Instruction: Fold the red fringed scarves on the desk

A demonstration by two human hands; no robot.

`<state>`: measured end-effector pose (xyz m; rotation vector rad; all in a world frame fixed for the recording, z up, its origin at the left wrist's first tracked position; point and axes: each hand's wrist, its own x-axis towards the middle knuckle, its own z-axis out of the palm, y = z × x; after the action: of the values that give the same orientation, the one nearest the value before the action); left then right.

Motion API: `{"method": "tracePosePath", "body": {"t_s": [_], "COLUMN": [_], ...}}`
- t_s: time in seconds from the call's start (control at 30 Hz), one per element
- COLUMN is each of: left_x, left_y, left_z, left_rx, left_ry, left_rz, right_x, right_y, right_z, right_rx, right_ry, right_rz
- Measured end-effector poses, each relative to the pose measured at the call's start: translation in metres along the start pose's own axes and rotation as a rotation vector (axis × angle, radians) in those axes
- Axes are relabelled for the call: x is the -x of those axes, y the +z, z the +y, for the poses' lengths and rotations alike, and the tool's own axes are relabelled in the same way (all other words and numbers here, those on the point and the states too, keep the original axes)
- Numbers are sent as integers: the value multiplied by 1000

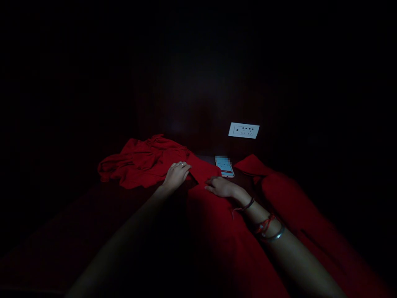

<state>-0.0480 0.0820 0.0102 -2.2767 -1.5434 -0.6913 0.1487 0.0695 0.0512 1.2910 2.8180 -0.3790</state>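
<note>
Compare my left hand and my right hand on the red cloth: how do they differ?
The left hand wears a ring and its wrist is bare; the right hand shows no ring, but its wrist carries red threads and a metal bangle. The left hand lies by the bunched part of the red cloth; the right hand lies on the spread part, nearer the phone. Both rest palm down.

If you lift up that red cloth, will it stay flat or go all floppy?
Probably floppy: the red cloth lies crumpled in soft folds beside the left hand. It likely feels light, since it drapes thinly under the right hand. Pushed, it would probably bunch up rather than slide as one piece.
</note>
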Motion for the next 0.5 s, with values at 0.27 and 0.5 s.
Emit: {"method": "tracePosePath", "body": {"t_s": [0.27,0.5], "left_x": [-50,-43], "left_y": [-21,-14], "left_z": [24,14], "left_rx": [359,370], "left_ry": [-73,-598], "left_rz": [100,-227], "right_x": [-8,-13], "right_y": [10,23], "right_z": [-2,-1], "right_rx": [-123,-43], "right_ry": [194,322], "right_rz": [333,307]}}
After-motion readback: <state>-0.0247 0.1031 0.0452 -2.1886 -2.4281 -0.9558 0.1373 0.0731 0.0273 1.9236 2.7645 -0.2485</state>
